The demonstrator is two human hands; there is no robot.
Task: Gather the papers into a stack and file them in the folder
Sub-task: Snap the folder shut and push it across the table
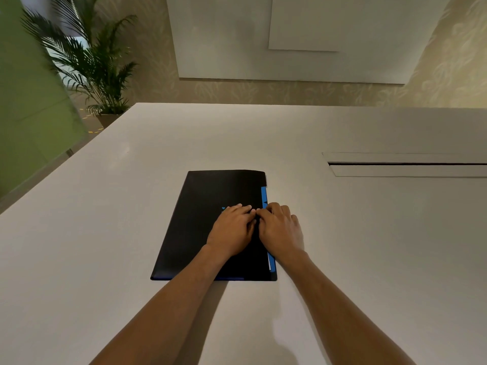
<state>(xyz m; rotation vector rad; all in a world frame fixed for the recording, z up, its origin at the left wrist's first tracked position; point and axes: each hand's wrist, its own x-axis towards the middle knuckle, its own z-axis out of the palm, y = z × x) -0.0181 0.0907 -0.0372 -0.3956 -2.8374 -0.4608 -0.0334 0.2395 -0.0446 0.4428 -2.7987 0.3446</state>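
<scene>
A black folder (200,219) lies closed and flat on the white table (105,233), with a blue strip (264,196) showing along its right edge. A thin white sliver of paper (269,264) shows inside that edge near the front corner. My left hand (232,230) rests palm down on the folder's cover. Beside it, my right hand (279,230) presses flat on the right edge, and the fingertips of the two hands touch. Neither hand holds anything. No loose papers are in view.
A long cable slot with a lid (405,164) is set into the table at the right. A potted palm (92,67) stands beyond the table's far left corner, next to a green glass panel (29,101). A white wall board (290,38) hangs behind.
</scene>
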